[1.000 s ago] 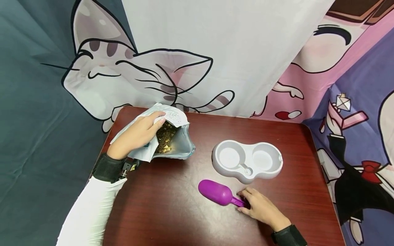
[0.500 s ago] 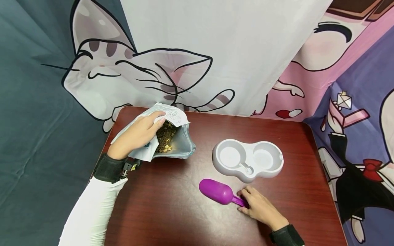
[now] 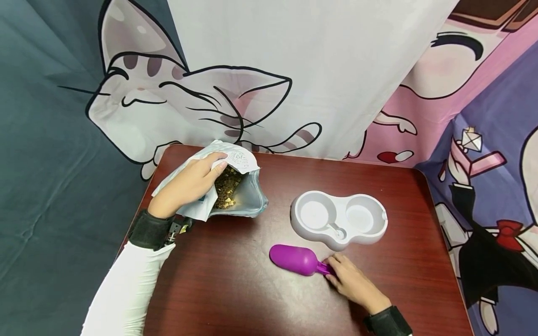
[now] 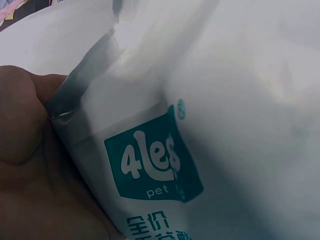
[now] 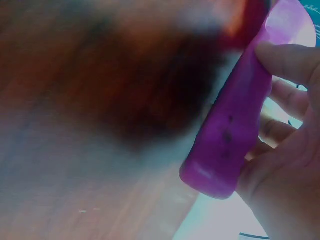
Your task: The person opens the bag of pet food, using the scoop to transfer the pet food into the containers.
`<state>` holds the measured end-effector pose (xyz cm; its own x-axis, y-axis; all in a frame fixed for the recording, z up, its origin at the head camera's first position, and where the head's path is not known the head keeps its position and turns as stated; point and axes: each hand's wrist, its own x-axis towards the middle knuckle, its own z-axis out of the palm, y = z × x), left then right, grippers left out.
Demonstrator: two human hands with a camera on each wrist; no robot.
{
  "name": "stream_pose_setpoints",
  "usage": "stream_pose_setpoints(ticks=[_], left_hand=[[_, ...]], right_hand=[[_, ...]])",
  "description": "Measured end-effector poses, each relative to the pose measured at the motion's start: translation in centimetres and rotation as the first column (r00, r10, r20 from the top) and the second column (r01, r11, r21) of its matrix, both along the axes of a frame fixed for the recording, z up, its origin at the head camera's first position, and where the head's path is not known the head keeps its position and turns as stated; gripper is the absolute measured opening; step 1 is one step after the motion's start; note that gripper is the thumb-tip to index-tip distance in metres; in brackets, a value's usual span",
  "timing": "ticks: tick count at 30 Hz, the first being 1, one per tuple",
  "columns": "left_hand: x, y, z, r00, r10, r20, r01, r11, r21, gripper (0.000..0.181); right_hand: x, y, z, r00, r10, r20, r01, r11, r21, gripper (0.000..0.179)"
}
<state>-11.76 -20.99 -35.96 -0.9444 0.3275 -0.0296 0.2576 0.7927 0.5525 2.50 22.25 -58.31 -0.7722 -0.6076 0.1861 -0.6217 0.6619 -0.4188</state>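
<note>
One purple scoop (image 3: 293,260) is sitting over the near middle of the table (image 3: 235,298), its rounded end pointing left and its handle running into the right hand (image 3: 357,283). That hand is gripping the handle between thumb and fingers, as the right wrist view is also showing; whether the scoop is touching the wood, one cannot tell.

Up and to the left, a pale bag (image 3: 253,193) is lying by the far left corner, its mouth gaping towards the right and the near side. Brown and yellowish bits (image 3: 227,189) are showing inside, against a silvery lining. The left hand (image 3: 189,183) is reaching across the bag and pinching its upper edge at the mouth. In the left wrist view, a teal label (image 4: 155,160) on the bag is bearing the word "pet".

Just beyond the scoop, a grey tray (image 3: 339,205) is resting on the table, well apart from the bag. Two round wells are lying side by side in it, with a smaller hollow near its closer edge.

Black bands are circling both wrists, and a white sleeve (image 3: 130,284) is covering the left arm. Behind the table, printed cloth (image 3: 328,70) is hanging, a smiling cat (image 3: 147,102) showing on its left part.
</note>
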Motion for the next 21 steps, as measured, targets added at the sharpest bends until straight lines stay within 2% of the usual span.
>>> stream_pose_setpoints(ticks=[8, 14, 21], left_hand=[[0.0, 0.1, 0.0, 1.000, 0.002, -0.002, -0.002, 1.000, 0.009, 0.051], [0.1, 0.2, 0.1, 1.000, 0.003, -0.007, -0.003, 1.000, 0.016, 0.050], [0.1, 0.1, 0.0, 1.000, 0.005, -0.004, -0.005, 1.000, 0.011, 0.051]], right_hand=[[-1.3, -0.7, 1.7, 0.999, 0.027, 0.035, -0.026, 1.000, -0.005, 0.029], [-2.5, -1.7, 4.4, 0.996, 0.051, 0.073, -0.045, 0.996, -0.076, 0.030], [-4.0, -2.7, 7.6, 0.995, 0.088, 0.047, -0.081, 0.988, -0.132, 0.030]])
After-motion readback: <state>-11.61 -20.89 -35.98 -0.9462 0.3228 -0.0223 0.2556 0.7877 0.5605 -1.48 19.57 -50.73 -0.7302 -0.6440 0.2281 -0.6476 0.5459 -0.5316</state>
